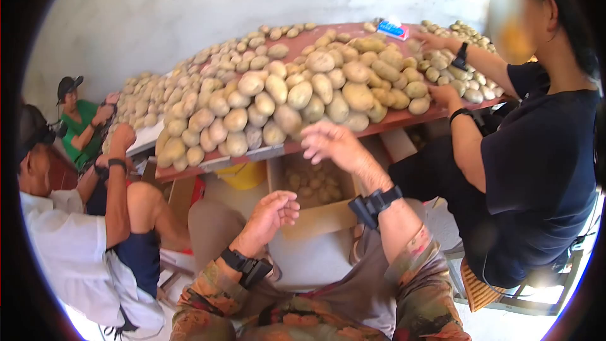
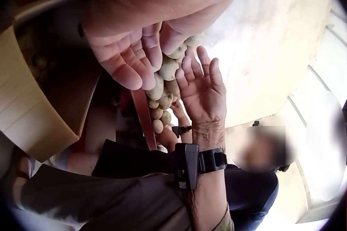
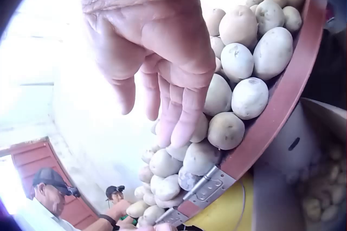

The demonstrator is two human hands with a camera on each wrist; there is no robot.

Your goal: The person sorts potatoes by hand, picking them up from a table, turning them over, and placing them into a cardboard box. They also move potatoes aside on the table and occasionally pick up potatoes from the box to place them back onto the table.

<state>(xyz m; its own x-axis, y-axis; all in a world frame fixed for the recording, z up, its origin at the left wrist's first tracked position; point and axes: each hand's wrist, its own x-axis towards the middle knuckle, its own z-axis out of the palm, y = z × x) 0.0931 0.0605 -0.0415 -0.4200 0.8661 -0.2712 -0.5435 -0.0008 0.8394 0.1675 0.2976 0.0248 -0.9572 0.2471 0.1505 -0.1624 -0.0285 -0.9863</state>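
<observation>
A large heap of potatoes (image 1: 297,88) covers a reddish table (image 1: 391,120). My right hand (image 1: 319,142) hovers at the table's front edge, fingers relaxed and spread, holding nothing, just below the nearest potatoes (image 3: 238,101). Under it stands an open cardboard box (image 1: 315,218) with several potatoes inside. My left hand (image 1: 287,205) hangs lower over my lap, beside the box, with loosely curled fingers and nothing in it. In the left wrist view the left hand's palm (image 2: 127,52) is bare, and the right hand (image 2: 203,87) is raised beyond it.
A person in dark clothes (image 1: 536,151) sits at the right with both hands on the potatoes. A person in a white shirt (image 1: 69,240) sits at the left, another in green (image 1: 79,123) behind. A blue packet (image 1: 392,28) lies on the heap. A yellow bucket (image 1: 243,173) stands under the table.
</observation>
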